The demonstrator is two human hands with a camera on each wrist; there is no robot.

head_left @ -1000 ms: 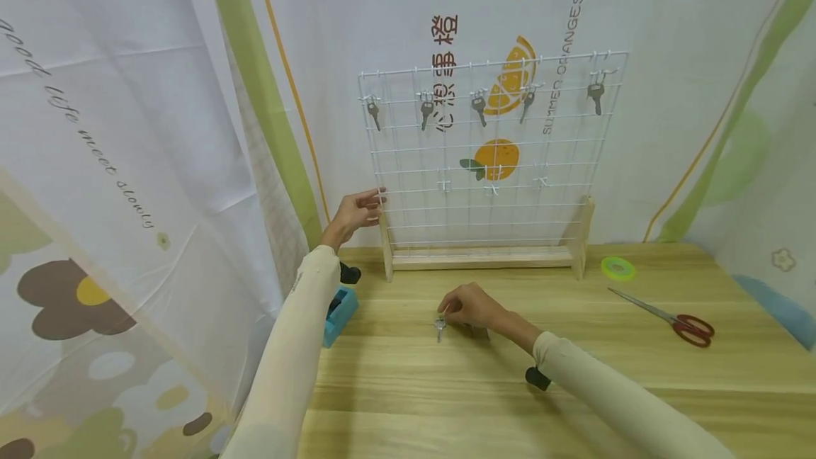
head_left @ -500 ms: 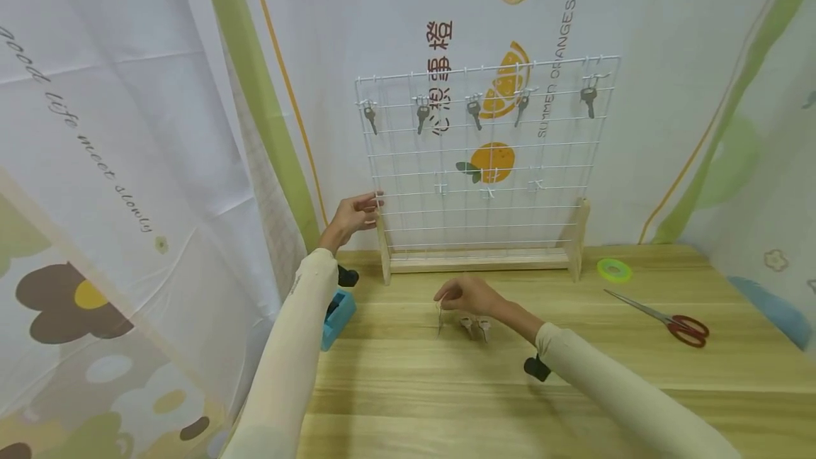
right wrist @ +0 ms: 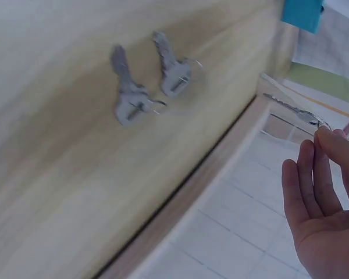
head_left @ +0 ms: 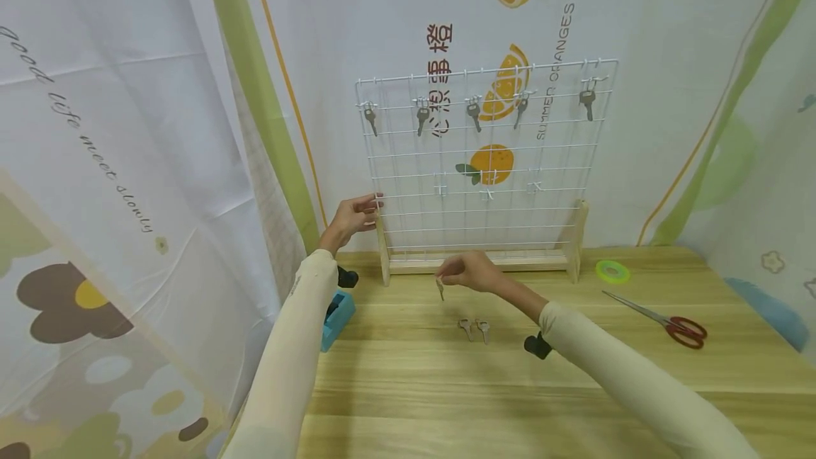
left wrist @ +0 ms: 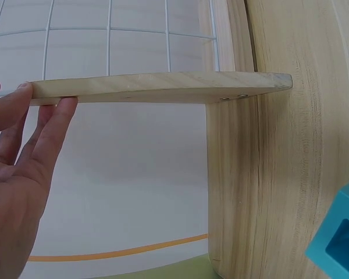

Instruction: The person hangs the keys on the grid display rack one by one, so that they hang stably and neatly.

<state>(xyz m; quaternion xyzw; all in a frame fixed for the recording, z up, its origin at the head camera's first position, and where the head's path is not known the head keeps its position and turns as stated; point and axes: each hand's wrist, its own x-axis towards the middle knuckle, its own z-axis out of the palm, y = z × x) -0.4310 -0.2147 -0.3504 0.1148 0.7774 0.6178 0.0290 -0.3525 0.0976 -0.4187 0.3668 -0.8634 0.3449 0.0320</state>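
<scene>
My right hand (head_left: 473, 272) pinches the small ring of a metal key (right wrist: 294, 108), which dangles above the table before the rack's base. With thumb and fingers on either side, my left hand (head_left: 353, 220) grips the left edge of the white wire grid rack (head_left: 576, 243), at the top of its wooden upright (left wrist: 157, 85). Two more ringed keys, one left (head_left: 466, 329) and one right (head_left: 484, 332), lie side by side on the table. Several keys, such as the far-right key (head_left: 588, 102), hang from hooks along the rack's upper row. Lower down, white hooks (head_left: 488, 194) carry nothing.
A blue tape dispenser (head_left: 338, 321) stands at the left, partly behind the left sleeve. On the right lie a roll of green tape (head_left: 613, 272) and red-handled scissors (head_left: 683, 331). A printed curtain (head_left: 408, 6) hangs behind the rack.
The right hand has lifted one key from the table and carried it toward the rack, uncovering the two other keys. My left hand keeps its place on the rack.
</scene>
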